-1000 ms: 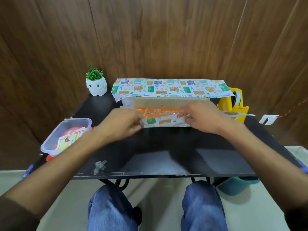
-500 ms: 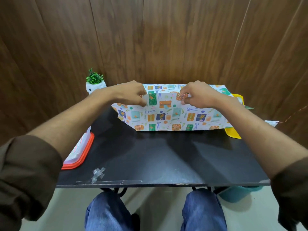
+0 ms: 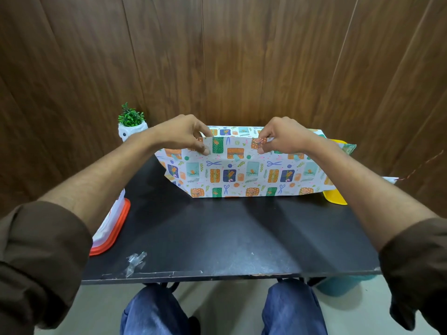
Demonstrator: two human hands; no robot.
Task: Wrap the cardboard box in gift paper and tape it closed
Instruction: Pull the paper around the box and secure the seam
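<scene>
**One flap up, box out of sight**

At the far left, a plastic container (image 3: pixel 115 221) with an orange lid sits on the table (image 3: pixel 217 238), partly behind the left forearm. A small plant (image 3: pixel 131 122) in a white pot stands at the back. A crumpled scrap of clear tape (image 3: pixel 137 260) is stuck near the front edge.

The left hand (image 3: pixel 183 135) pinches the top edge of the gift paper (image 3: pixel 242 174) between thumb and fingers. The right hand (image 3: pixel 283 139) pinches the same edge further along, so the sheet is stretched between them.

A second ago both hands were low at the near side and the top of the cardboard box showed bare between the flaps. Now the near flap has been drawn up and over. The printed side faces the person and the box is completely hidden beneath the paper, towards the back of the table. The hands have travelled with the edge to the far side, where the other flap stands just behind it.

Right of the paper, only parts of the yellow tape dispenser (image 3: pixel 335 200) show.

I judge the first wrap around the box to be nearly closed. The two edges probably need overlapping and holding flat. One hand must then let go to reach for tape, and the flap could spring back at that point.
</scene>
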